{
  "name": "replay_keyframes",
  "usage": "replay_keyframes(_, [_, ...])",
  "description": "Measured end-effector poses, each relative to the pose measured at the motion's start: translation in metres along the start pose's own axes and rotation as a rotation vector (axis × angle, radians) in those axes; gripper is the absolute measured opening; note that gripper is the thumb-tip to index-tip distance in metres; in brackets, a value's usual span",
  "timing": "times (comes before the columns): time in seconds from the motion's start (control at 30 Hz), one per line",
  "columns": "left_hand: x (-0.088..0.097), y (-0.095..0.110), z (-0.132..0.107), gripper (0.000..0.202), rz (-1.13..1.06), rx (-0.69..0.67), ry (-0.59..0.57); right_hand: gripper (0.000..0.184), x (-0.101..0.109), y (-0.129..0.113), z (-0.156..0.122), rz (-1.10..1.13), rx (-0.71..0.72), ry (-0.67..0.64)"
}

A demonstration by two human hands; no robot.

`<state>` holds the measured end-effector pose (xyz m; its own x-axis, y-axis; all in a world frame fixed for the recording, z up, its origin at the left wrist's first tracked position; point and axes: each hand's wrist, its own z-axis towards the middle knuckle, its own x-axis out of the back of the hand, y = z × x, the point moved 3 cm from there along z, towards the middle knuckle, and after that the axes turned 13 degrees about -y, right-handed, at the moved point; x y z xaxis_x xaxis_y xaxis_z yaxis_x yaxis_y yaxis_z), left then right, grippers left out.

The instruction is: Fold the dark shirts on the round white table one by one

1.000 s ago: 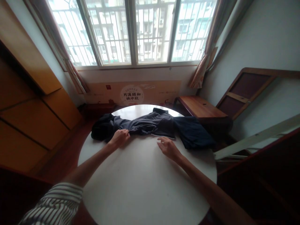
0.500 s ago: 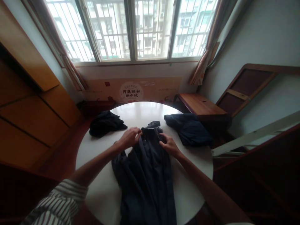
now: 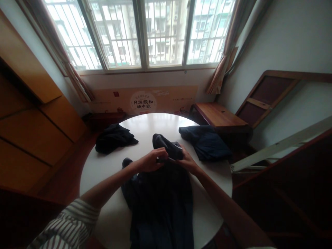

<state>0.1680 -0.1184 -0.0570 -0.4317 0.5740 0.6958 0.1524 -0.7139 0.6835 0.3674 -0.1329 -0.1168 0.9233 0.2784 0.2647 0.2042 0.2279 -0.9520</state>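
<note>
A long dark navy garment [image 3: 163, 207] lies lengthwise toward me on the round white table [image 3: 207, 204]. Its far end is bunched up between my hands, and a pale strip shows along the edge there. My left hand [image 3: 153, 159] is closed on that end from the left, its fingers curled over the cloth. From the right, my right hand [image 3: 188, 162] pinches the same end beside the pale strip. A narrow flap of the garment sticks out to the left, under my left forearm. Whether it is a shirt or trousers cannot be made out.
A crumpled black cloth [image 3: 114, 138] lies at the table's left edge. A folded navy garment [image 3: 206, 141] lies at the right. Beyond the table stand a low wooden table [image 3: 220, 116] and windows; wooden cabinets [image 3: 23, 138] are on the left.
My hands have lifted the garment's far end and folded it over. Its inner side with the pale strip now faces up, and the fastening seen before is hidden. The view has shifted slightly.
</note>
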Motion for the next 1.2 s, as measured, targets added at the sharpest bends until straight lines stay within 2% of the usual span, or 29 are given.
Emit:
replay_keyframes(0.1, [-0.005, 0.034, -0.006, 0.007, -0.054, -0.150, -0.269, 0.066, 0.000, -0.002, -0.002, 0.060, 0.029, -0.091])
replay_keyframes(0.17, [-0.008, 0.041, -0.010, 0.014, -0.108, -0.175, -0.356, 0.057, -0.002, -0.005, -0.003, 0.103, 0.056, -0.196])
replay_keyframes(0.2, [-0.008, 0.040, -0.012, 0.019, -0.131, -0.169, -0.358, 0.053, -0.004, -0.006, -0.004, 0.117, 0.070, -0.248])
replay_keyframes(0.27, [-0.009, 0.029, -0.015, 0.029, -0.138, -0.090, -0.237, 0.049, -0.006, -0.008, -0.005, 0.113, 0.097, -0.279])
replay_keyframes(0.37, [-0.007, 0.004, -0.021, 0.035, -0.067, 0.176, 0.048, 0.042, -0.006, -0.011, -0.006, 0.050, 0.162, -0.133])
replay_keyframes(0.4, [-0.008, -0.003, -0.023, 0.043, -0.037, 0.256, 0.085, 0.039, -0.006, -0.012, -0.007, 0.032, 0.185, -0.084])
replay_keyframes(0.47, [-0.011, -0.013, -0.025, 0.056, -0.003, 0.328, 0.036, 0.036, -0.007, -0.012, -0.007, 0.020, 0.223, -0.056])
replay_keyframes(0.53, [-0.014, -0.017, -0.026, 0.047, 0.005, 0.305, -0.062, 0.041, -0.009, -0.013, -0.007, 0.050, 0.251, -0.100])
replay_keyframes(0.6, [-0.015, -0.019, -0.026, 0.037, 0.015, 0.257, -0.094, 0.046, -0.009, -0.015, -0.008, 0.084, 0.265, -0.144])
replay_keyframes(0.67, [-0.014, -0.018, -0.027, 0.039, 0.048, 0.203, -0.042, 0.042, -0.009, -0.019, -0.009, 0.076, 0.279, -0.159])
replay_keyframes(0.77, [-0.012, -0.013, -0.028, 0.044, 0.063, 0.090, 0.023, 0.026, -0.008, -0.028, -0.011, 0.018, 0.316, -0.116])
replay_keyframes(0.83, [-0.010, -0.009, -0.029, 0.038, 0.014, 0.043, 0.035, 0.026, -0.007, -0.033, -0.013, 0.006, 0.353, -0.082])
replay_keyframes(0.93, [-0.004, -0.004, -0.029, 0.024, -0.035, 0.047, 0.105, 0.027, -0.001, -0.036, -0.015, 0.060, 0.396, -0.056])
replay_keyframes(1.03, [0.009, 0.001, -0.030, 0.012, -0.020, 0.066, 0.272, 0.029, 0.007, -0.033, -0.015, 0.117, 0.351, 0.049])
replay_keyframes(1.1, [0.019, 0.004, -0.033, 0.013, 0.013, 0.021, 0.404, 0.033, 0.010, -0.030, -0.014, 0.162, 0.294, 0.098])
replay_keyframes(1.13, [0.022, 0.006, -0.034, 0.016, 0.041, -0.025, 0.436, 0.030, 0.009, -0.028, -0.013, 0.195, 0.257, 0.075])
replay_keyframes(1.2, [0.023, 0.011, -0.036, 0.021, 0.098, -0.125, 0.392, 0.031, 0.002, -0.025, -0.011, 0.250, 0.175, -0.068])
